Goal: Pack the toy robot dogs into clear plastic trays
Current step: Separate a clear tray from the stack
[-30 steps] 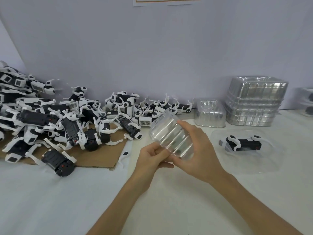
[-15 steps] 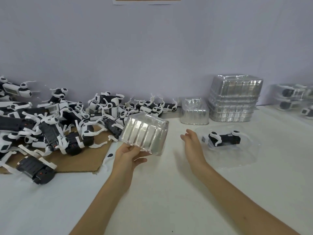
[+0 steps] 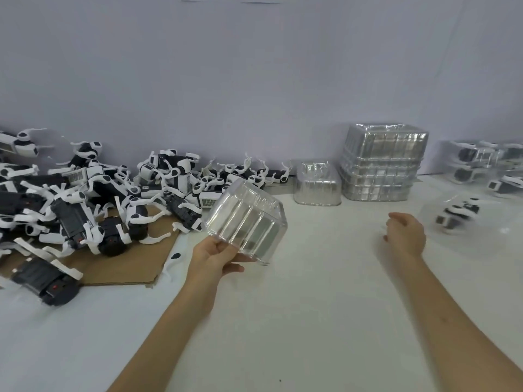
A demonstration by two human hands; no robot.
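1. The left hand (image 3: 216,254) is gripping a clear tray (image 3: 246,220) by its near lower edge, thumb over the rim and fingers underneath, and is holding it tilted above the table (image 3: 297,321).
2. The right hand (image 3: 406,236) is hovering empty over the table, well apart from the tray, with fingers loosely curled and blurred; whether any fingertip is touching the table cannot be told.
3. A pile of dogs (image 3: 93,199) is lying to the left of the left hand and beyond it, partly on a cardboard sheet (image 3: 113,267), and its nearest dogs are sitting just beside the held tray.
4. One dog (image 3: 457,215), blurred, is lying just past the right hand on its outer side, inside a flat clear shell (image 3: 481,236).
5. Beyond and between the two hands, a small upturned tray (image 3: 317,185) is sitting beside a tall tray stack (image 3: 382,162) against the wall (image 3: 254,80).
6. Far to the right of the right hand, packed dogs (image 3: 486,165) in clear shells are resting near the table's back edge.
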